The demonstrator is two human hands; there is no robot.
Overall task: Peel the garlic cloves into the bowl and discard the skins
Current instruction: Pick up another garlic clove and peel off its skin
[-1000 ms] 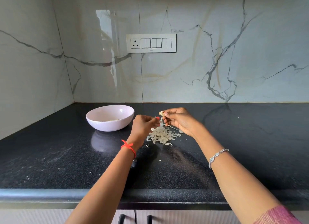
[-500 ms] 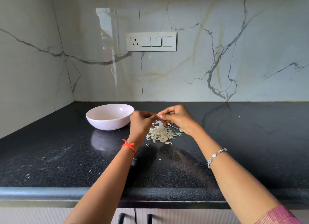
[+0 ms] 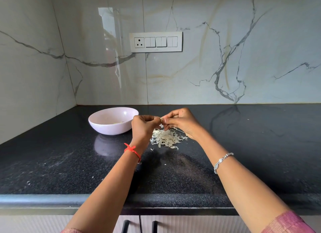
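My left hand (image 3: 143,126) and my right hand (image 3: 180,122) meet above the black countertop, fingertips together. Between them they pinch a small garlic clove (image 3: 161,119), mostly hidden by the fingers. Directly below lies a heap of pale garlic skins (image 3: 166,138). A pale pink bowl (image 3: 104,124) stands just left of my left hand, with a few peeled cloves (image 3: 119,123) at its bottom.
The black granite countertop (image 3: 251,145) runs into a corner at the far left, with marble walls behind and on the left. A switch panel (image 3: 156,42) is on the back wall. The counter's front edge (image 3: 43,199) is near me, cabinet handles below.
My hands came together from slightly apart, and my left fingertips now join the right on the clove. Both hands rose a little above the skin heap.
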